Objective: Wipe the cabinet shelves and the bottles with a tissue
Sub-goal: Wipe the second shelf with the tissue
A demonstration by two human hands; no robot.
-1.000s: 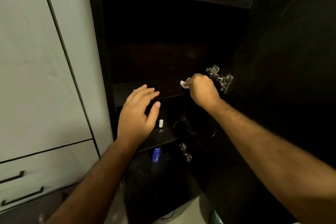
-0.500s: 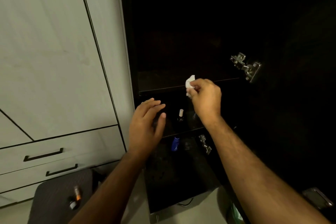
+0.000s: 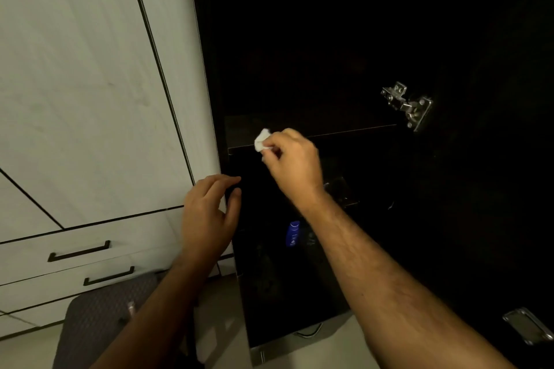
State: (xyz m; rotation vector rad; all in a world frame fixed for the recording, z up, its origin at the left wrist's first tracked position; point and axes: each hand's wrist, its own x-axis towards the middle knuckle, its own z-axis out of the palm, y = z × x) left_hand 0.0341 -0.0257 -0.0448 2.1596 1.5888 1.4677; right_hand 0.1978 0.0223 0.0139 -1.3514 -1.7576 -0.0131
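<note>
- Cabinet (image 3: pixel 344 39), one, dark and open, is seen with one shelf (image 3: pixel 344 132) front edge clearly lit; lower shelves are suspected but are too dark to be counted.
- Pale doors and drawers (image 3: pixel 75 99) are seen to the left, with two black drawer handles (image 3: pixel 78 251).
- Two hands are counted. One wad of tissue (image 3: pixel 261 139) is pinched by the curled fingers of the right hand (image 3: pixel 292 165) and is held at the left end of that shelf's front edge, touching or just off it; which cannot be told.
- Left hand (image 3: pixel 207 219) is held empty beside the cabinet's left frame, fingers loosely bent and slightly apart, gripping nothing.
- Two metal hinges are made out: one upper hinge (image 3: pixel 409 105) and a plate low at the right (image 3: pixel 527 325).
- One blue bottle (image 3: pixel 293 233) is seen below the right wrist; others may be hidden in the dark.
- Risk, judged: the bottle could be knocked over by the right forearm if the wipe is carried downward blindly.
- Risk, judged: the small wad could be snagged or torn on the shelf edge, or dust could be missed in such poor light.
</note>
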